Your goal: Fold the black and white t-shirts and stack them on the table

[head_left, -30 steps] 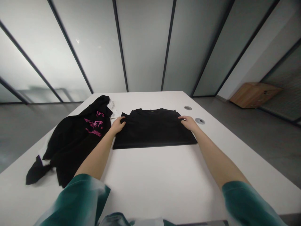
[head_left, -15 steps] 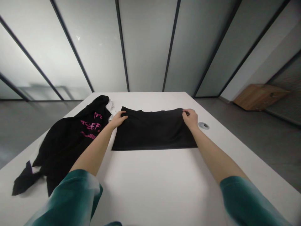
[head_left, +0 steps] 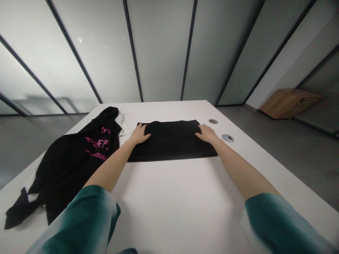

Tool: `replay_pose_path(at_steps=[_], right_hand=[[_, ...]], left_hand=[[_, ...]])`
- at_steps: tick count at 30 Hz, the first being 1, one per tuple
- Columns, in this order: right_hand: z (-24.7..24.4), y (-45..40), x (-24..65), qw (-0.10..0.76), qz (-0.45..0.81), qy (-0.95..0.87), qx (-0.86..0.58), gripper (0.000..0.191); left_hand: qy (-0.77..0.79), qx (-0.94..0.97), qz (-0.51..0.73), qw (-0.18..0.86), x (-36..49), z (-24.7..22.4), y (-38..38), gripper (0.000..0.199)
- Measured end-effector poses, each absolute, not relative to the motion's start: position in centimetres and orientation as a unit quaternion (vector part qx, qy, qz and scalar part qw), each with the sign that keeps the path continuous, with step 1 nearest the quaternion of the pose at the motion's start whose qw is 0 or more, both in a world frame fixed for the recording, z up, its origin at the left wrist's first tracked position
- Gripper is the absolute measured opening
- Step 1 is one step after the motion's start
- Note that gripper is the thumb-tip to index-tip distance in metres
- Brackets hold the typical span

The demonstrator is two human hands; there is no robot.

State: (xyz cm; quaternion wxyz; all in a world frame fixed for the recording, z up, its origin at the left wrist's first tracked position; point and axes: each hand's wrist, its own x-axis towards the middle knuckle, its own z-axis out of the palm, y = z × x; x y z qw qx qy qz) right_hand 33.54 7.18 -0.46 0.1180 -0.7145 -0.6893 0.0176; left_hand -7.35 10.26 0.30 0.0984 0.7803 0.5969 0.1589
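A black cloth, folded into a wide, flat rectangle, lies on the white table. My left hand rests on its far left corner with fingers apart and holds nothing. On the far right corner lies my right hand, open too, its fingers spread over the edge. To the left is a crumpled black garment with pink lettering, and a bit of white fabric shows behind it.
Two round grey grommets are set in the table's right side. Beyond the far edge stand frosted glass panels. A wooden cabinet is on the floor at the right.
The right hand has opened from a pinch and moved slightly left. The left hand now lies flatter on the cloth. The cloth's far edge looks smoother, and the view has shifted a little.
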Motion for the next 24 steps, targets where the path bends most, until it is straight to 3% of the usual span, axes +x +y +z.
replay_pose_path(at_steps=[5,11,16,19,24], right_hand=[[-0.2,0.5,29.1,0.153,0.041,-0.803,-0.575,0.060],[-0.6,-4.9,23.7,0.146,0.099,-0.892,-0.416,0.063],[-1.6,-3.6,23.9,0.180,0.062,-0.852,-0.488,0.059],[-2.1,-2.3,25.0,0.212,0.045,-0.795,-0.566,0.052],[-2.3,-1.0,26.8,0.245,0.029,-0.721,-0.647,0.050]], left_hand=[[0.479,0.869,0.090,0.089,-6.3,-0.9,6.2,0.068],[0.564,0.820,0.073,0.071,-5.3,-1.2,4.3,0.067],[0.689,0.724,0.030,0.023,-3.6,0.7,2.9,0.074],[0.643,0.764,0.008,0.044,-2.4,2.4,1.8,0.073],[0.521,0.849,0.070,0.050,-1.7,2.4,0.8,0.059]])
